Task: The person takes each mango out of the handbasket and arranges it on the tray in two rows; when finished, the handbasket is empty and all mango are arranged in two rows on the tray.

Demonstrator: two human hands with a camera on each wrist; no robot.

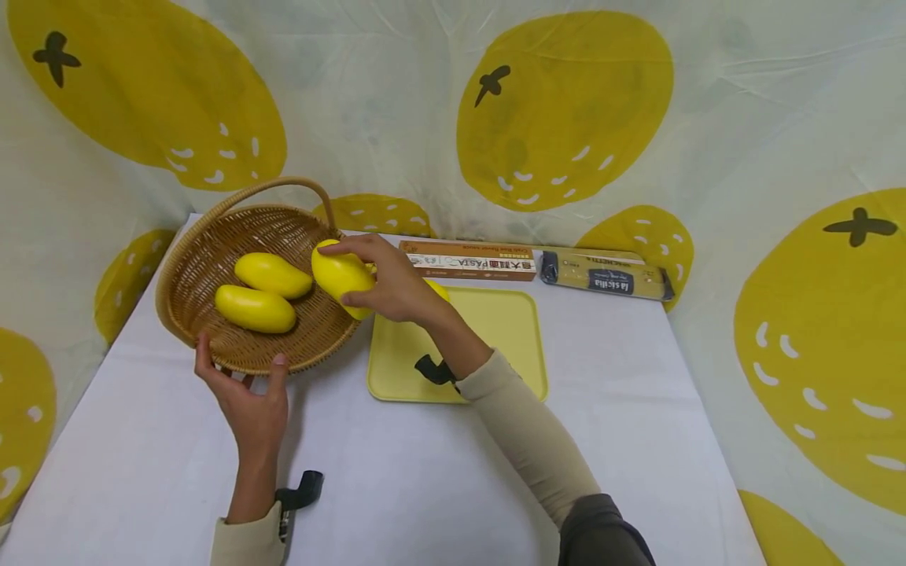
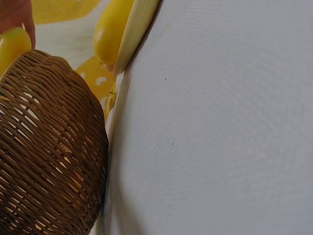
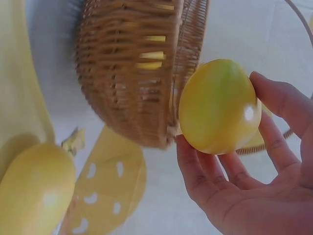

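Observation:
A wicker basket (image 1: pixel 198 267) with an arched handle stands at the left, two yellow mangoes (image 1: pixel 272 273) lying inside it. My left hand (image 1: pixel 249 409) holds the basket at its near rim. Over the basket's right rim, my right hand (image 1: pixel 392 281) grips another yellow mango (image 1: pixel 336 271) between thumb and fingers. That held mango (image 3: pixel 220 107) shows a greenish tinge in the right wrist view, right beside the rim. One more mango (image 3: pixel 36 191) rests on the yellow tray (image 1: pixel 513 330), mostly hidden behind my right hand in the head view.
Behind the tray lie a long pasta box (image 1: pixel 467 263) and a dark-labelled spaghetti packet (image 1: pixel 609 275). A white cloth covers the table (image 1: pixel 637 409). A fruit-patterned curtain (image 1: pixel 396 94) hangs along the back and sides.

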